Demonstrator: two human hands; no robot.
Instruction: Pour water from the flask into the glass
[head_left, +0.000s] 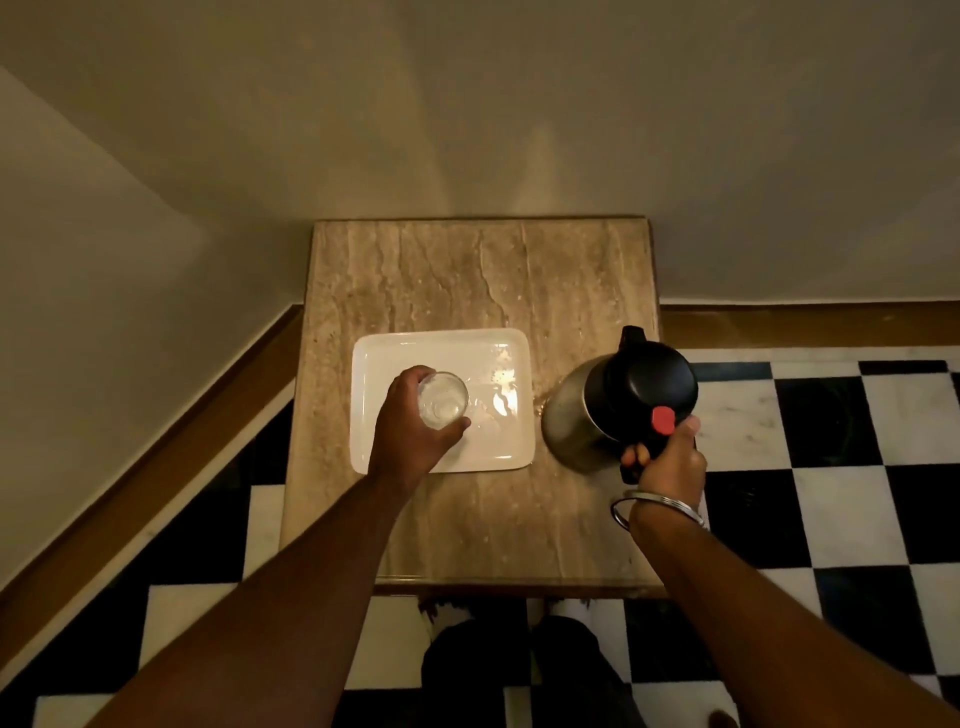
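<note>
On a small stone-topped desk (467, 280) set against a pale wall, a white square tray (498, 358) lies toward the near left, and a clear glass (442, 400) stands upright on it, left of the tray's middle. The left hand (410, 436) wraps around the glass from its left and near side, fingers curled on the wall and the thumb (457, 427) pressed against the near rim. Whether the glass holds any water cannot be told from above. Just right of the tray stands the flask (576, 421), a steel-bodied jug with a black lid (649, 384) and a red button (663, 420) at the near edge of that lid. The flask sits near the desk's right edge, its spout pointing away from the person. The right hand (667, 462) is clenched on the flask's black handle, thumb resting just beside the red button. A metal bangle (626, 512) circles the right wrist. Below and to the right, the floor (831, 467) is black-and-white chequered tile.
</note>
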